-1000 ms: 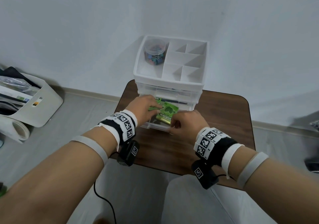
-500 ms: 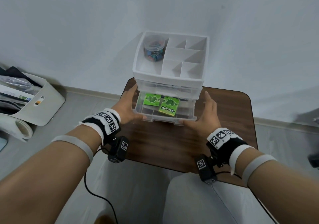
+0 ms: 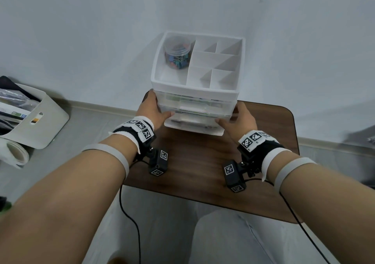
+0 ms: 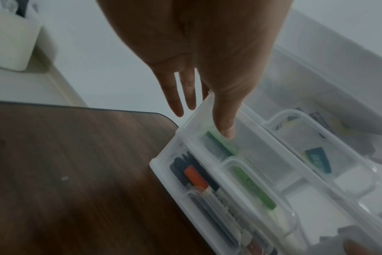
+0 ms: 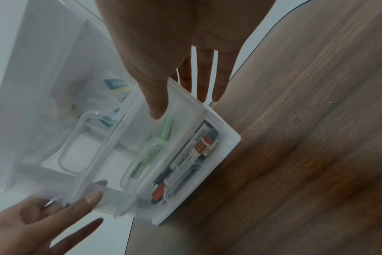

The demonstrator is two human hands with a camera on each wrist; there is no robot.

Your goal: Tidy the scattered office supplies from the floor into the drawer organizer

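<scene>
Your left hand [image 3: 151,109] and right hand [image 3: 241,117] lie flat against the two sides of the drawer organizer [image 3: 194,105], fingers straight, thumbs on a see-through drawer front. It stands on the dark wooden table [image 3: 263,152]. The things inside look foggy through the plastic: green packs [image 4: 222,145], markers [image 5: 199,148]. A round clear jar of clips [image 3: 177,54] sits in the white top tray.

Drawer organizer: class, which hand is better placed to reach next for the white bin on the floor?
Left, probably. The left hand lies open against the drawer organizer on the side nearest the white bin; the right hand is on the far side.
</scene>
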